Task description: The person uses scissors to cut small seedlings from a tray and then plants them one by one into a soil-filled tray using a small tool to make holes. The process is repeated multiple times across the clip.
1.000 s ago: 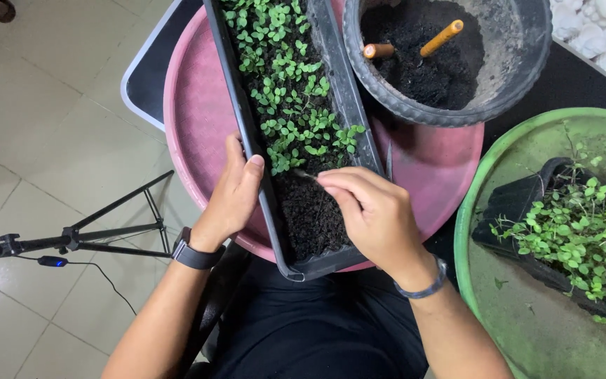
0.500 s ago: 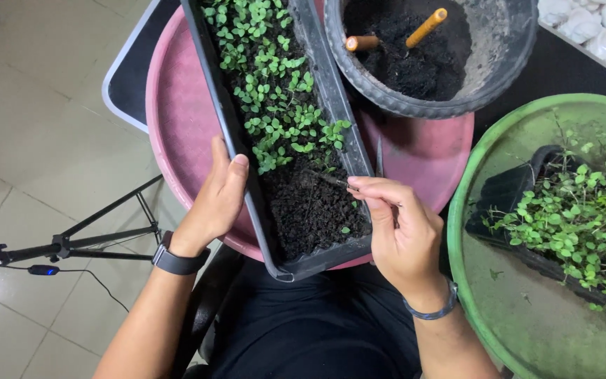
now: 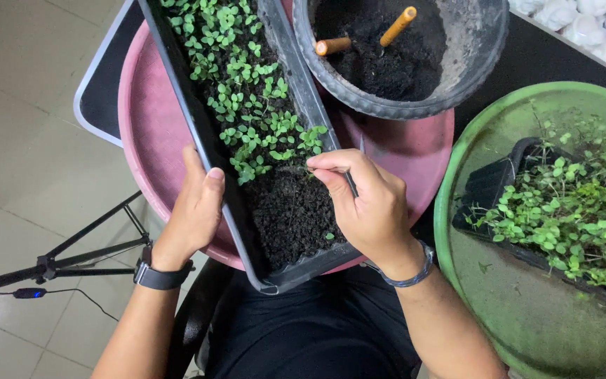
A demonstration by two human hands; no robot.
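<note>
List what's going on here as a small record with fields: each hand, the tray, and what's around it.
Left hand: grips the long black seedling tray by its left rim.
Right hand: pinches thin tweezers, tips at the seedlings' near edge.
Tray: green sprouts at the far part, bare soil at the near end.
Under tray: pink round tray.
Behind: black bowl of soil with two orange-handled tools.
Right side: green basin holding more seedlings.

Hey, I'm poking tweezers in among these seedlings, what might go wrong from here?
The tweezers in your right hand work right at the edge of the crowded seedlings, so neighbouring stems might get crushed or uprooted. The long black tray overhangs the pink dish toward your lap, with only your left hand on its rim; it could tip and spill soil.
</note>
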